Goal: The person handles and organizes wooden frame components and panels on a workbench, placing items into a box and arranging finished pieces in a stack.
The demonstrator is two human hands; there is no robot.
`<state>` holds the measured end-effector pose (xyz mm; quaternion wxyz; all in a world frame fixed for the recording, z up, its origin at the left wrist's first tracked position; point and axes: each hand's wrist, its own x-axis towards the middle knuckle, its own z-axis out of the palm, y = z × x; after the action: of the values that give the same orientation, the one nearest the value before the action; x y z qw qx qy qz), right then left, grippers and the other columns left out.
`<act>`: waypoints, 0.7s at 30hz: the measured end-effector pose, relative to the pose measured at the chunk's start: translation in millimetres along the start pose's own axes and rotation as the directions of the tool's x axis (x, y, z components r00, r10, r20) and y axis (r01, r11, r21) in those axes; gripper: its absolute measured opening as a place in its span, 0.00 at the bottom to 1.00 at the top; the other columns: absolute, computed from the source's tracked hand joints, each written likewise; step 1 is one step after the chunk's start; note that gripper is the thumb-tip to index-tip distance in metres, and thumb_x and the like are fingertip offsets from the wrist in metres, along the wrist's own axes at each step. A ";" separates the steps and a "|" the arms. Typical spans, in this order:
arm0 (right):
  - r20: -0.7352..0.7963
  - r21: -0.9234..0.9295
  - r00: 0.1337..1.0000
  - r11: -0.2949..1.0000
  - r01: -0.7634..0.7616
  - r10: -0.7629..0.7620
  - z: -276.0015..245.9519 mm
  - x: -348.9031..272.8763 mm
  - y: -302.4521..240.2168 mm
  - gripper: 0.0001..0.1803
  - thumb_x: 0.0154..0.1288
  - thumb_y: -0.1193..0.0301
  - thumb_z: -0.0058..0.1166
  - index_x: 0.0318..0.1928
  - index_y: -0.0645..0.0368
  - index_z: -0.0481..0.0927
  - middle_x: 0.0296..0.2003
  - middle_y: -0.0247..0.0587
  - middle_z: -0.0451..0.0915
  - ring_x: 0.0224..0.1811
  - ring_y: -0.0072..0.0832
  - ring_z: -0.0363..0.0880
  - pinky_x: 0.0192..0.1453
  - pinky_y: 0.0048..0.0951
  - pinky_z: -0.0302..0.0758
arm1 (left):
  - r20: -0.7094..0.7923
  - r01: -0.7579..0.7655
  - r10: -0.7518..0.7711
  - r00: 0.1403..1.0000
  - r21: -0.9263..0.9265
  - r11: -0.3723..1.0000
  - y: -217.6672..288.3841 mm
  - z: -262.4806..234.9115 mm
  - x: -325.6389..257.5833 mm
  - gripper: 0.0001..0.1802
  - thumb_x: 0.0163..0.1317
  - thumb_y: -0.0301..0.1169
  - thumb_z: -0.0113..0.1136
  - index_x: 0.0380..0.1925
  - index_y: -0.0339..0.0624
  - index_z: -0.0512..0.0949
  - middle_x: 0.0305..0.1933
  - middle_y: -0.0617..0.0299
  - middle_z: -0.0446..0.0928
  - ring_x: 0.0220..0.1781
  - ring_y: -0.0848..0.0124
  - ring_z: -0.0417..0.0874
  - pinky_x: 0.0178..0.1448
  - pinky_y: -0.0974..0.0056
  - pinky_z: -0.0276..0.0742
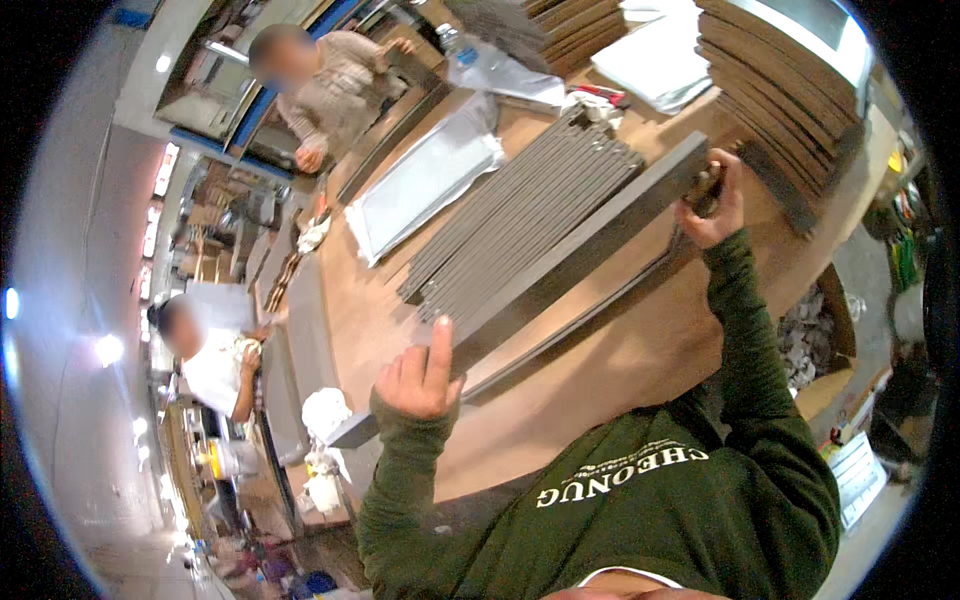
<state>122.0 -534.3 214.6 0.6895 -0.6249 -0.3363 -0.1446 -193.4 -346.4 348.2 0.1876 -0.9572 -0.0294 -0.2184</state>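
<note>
Head view: a long grey metal bar (570,250) lies diagonally over the worktop (600,370), running from near-left to far-right. The right hand (712,205) clamps its far end; the left hand (420,378), fingers loosely open, touches its near end beside stacked grey strips (520,205).

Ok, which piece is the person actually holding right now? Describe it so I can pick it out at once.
Start at the brown worktable and find the flat stack of grey strips in its middle. Along the near side of that stack lies a long grey bar, running from the left hand up to the right hand. Unlike the thin stacked strips, it is single, wider and held at both ends.
</note>
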 end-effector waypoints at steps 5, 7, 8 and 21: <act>-0.011 -0.118 0.998 0.991 -0.059 0.058 -1.9 -5.6 -6.5 0.39 0.31 0.66 0.63 0.47 0.57 0.58 0.37 0.40 0.63 0.37 0.28 0.65 0.41 0.28 0.67 | 0.034 0.060 -0.059 0.998 -0.041 0.997 3.8 16.0 -24.9 0.45 0.21 0.34 0.67 0.51 0.42 0.68 0.20 0.63 0.63 0.15 0.67 0.64 0.18 0.63 0.59; -0.024 -0.230 0.992 0.966 0.114 -0.122 -6.9 -2.0 -8.1 0.38 0.34 0.67 0.60 0.48 0.57 0.56 0.37 0.41 0.63 0.35 0.27 0.66 0.38 0.27 0.68 | 0.052 0.062 -0.058 0.997 -0.080 0.995 -0.1 27.9 -27.3 0.48 0.19 0.35 0.67 0.52 0.45 0.66 0.20 0.62 0.63 0.15 0.66 0.63 0.19 0.61 0.60; -0.052 -0.010 0.995 0.996 -0.088 0.087 1.2 -5.2 -12.1 0.37 0.35 0.68 0.59 0.49 0.57 0.55 0.38 0.42 0.64 0.36 0.25 0.67 0.38 0.26 0.68 | 0.059 0.094 -0.089 0.994 -0.088 0.992 0.4 31.0 -28.4 0.46 0.19 0.34 0.66 0.52 0.47 0.67 0.19 0.60 0.65 0.16 0.64 0.67 0.19 0.60 0.63; 0.013 -0.227 0.990 0.964 0.138 -0.139 7.0 -1.5 -13.4 0.38 0.41 0.64 0.58 0.54 0.58 0.56 0.48 0.46 0.60 0.46 0.36 0.61 0.52 0.37 0.59 | 0.625 0.531 -0.376 0.684 -0.072 0.844 14.0 178.7 -69.4 0.53 0.34 0.57 0.63 0.62 0.60 0.49 0.64 0.50 0.48 0.66 0.53 0.45 0.61 0.38 0.43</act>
<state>110.6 -530.4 223.9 0.6022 -0.6744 -0.3594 -0.2308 -181.3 -291.1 164.5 -0.0125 -0.9538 -0.2964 0.0472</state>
